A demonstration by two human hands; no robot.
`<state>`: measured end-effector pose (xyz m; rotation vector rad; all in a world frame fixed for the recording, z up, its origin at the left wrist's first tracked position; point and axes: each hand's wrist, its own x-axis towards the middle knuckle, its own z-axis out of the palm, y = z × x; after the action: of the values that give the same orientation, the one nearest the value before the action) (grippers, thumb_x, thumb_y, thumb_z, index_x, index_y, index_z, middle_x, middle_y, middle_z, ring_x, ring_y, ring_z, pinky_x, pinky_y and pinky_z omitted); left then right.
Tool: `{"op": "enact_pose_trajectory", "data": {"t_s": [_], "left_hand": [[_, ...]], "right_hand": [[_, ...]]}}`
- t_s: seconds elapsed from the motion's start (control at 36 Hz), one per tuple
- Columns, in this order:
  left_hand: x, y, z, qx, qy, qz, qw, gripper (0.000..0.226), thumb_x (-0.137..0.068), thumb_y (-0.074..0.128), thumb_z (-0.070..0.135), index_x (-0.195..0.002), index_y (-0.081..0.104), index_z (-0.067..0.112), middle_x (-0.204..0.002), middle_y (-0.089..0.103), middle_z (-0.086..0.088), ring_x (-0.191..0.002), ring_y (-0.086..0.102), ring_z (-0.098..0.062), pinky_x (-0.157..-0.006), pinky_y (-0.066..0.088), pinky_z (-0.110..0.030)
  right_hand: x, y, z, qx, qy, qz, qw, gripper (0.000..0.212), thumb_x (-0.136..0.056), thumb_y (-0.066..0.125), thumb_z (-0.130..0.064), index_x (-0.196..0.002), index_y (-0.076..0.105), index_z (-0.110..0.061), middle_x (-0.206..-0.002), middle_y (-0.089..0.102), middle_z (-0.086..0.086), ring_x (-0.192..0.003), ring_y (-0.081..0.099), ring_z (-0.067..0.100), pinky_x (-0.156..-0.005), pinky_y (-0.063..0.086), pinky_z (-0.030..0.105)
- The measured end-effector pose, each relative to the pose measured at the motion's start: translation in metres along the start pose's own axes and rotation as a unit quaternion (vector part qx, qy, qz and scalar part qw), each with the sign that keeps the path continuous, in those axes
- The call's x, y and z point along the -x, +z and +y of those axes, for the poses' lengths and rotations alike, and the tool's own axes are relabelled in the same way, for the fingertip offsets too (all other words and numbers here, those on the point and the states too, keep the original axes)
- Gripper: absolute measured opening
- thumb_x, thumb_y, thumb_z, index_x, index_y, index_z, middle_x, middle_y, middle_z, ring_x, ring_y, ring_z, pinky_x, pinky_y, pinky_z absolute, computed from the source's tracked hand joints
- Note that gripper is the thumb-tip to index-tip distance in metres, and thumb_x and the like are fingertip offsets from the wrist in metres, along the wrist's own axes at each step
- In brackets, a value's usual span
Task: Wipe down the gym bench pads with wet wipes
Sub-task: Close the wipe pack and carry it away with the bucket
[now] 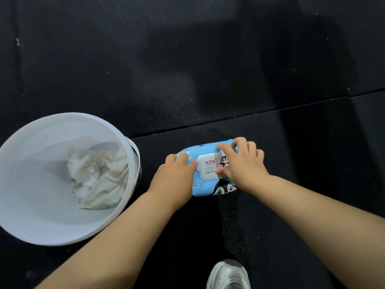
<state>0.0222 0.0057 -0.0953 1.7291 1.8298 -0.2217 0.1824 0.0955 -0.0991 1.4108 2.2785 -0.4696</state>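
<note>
A person's right hand [243, 163] is working at the white flip lid [208, 166] of a pack [210, 188] of wet wipes. The fingers are curled, with thumb and forefinger pinching across the lid's right end. The lid is looking closed, or very nearly so. The left hand [177, 174] is lying flat on the pack's left end, fingers nearly straight, pressing it down and gripping nothing.

The blue pack is lying on the black rubber floor [208, 80], just ahead of the person's grey shoe [229, 276]. Just beside it on the left, a white bin [27, 226] is holding crumpled used wipes [98, 176]. No bench pad is showing in this view.

The pack is probably going to behave as a soft, light pouch. Its film wrapper is likely to be slick and will give under the fingers. The plastic lid frame looks like the only stiff part. Holding one end down while lifting the lid by its free edge seems the sound approach, since the pouch may otherwise rise with the lid. A wipe drawn out will likely be limp, damp and easily torn. It is best pinched near its middle fold and pulled slowly, so that only one sheet comes away.
</note>
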Motion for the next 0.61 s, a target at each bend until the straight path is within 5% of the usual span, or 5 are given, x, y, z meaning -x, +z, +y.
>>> {"op": "enact_pose_trajectory", "data": {"t_s": [0.17, 0.28, 0.36, 0.47, 0.61], "left_hand": [[-0.002, -0.025, -0.003, -0.049, 0.035, 0.022, 0.998, 0.028, -0.094, 0.047, 0.028, -0.121, 0.047, 0.019, -0.126, 0.043, -0.001, -0.115, 0.040, -0.023, -0.083, 0.042, -0.032], [-0.001, -0.049, -0.010, -0.130, 0.043, 0.073, 0.988, 0.026, -0.094, 0.046, 0.032, -0.117, 0.049, 0.021, -0.122, 0.047, 0.001, -0.113, 0.042, -0.022, -0.080, 0.036, -0.032], [0.000, -0.065, -0.019, -0.208, 0.012, 0.073, 0.975, 0.027, -0.092, 0.049, 0.034, -0.116, 0.049, 0.020, -0.117, 0.049, -0.001, -0.108, 0.043, -0.024, -0.075, 0.028, -0.033], [-0.001, -0.080, -0.032, -0.276, -0.079, -0.041, 0.957, 0.036, -0.089, 0.054, 0.036, -0.121, 0.050, 0.021, -0.120, 0.051, -0.004, -0.110, 0.044, -0.025, -0.079, 0.031, -0.034], [-0.010, -0.077, -0.030, -0.357, -0.133, -0.180, 0.907, 0.034, -0.083, 0.057, 0.033, -0.116, 0.057, 0.022, -0.114, 0.058, -0.005, -0.109, 0.049, -0.029, -0.091, 0.038, -0.036]], "right_hand": [[-0.006, -0.009, 0.004, -0.016, -0.033, -0.158, 0.987, 0.110, -0.066, 0.067, -0.068, -0.147, -0.003, -0.042, -0.157, -0.003, -0.007, -0.143, -0.012, 0.032, -0.110, 0.015, 0.055], [-0.005, -0.009, -0.008, 0.058, -0.022, -0.115, 0.991, 0.118, -0.059, 0.069, -0.071, -0.148, -0.001, -0.036, -0.142, 0.026, -0.002, -0.131, 0.019, 0.029, -0.091, 0.038, 0.048], [-0.004, -0.010, -0.021, 0.092, 0.023, -0.114, 0.989, 0.121, -0.054, 0.069, -0.075, -0.147, 0.008, -0.026, -0.132, 0.032, 0.002, -0.119, 0.032, 0.028, -0.077, 0.040, 0.043], [0.004, -0.008, -0.027, 0.101, 0.057, -0.159, 0.980, 0.103, -0.053, 0.060, -0.085, -0.129, 0.036, -0.020, -0.115, 0.043, 0.001, -0.105, 0.048, 0.024, -0.067, 0.038, 0.035], [0.012, -0.001, -0.032, 0.065, 0.075, -0.197, 0.975, 0.099, -0.057, 0.055, -0.087, -0.125, 0.040, -0.017, -0.115, 0.053, -0.001, -0.101, 0.057, 0.020, -0.064, 0.038, 0.031]]}}
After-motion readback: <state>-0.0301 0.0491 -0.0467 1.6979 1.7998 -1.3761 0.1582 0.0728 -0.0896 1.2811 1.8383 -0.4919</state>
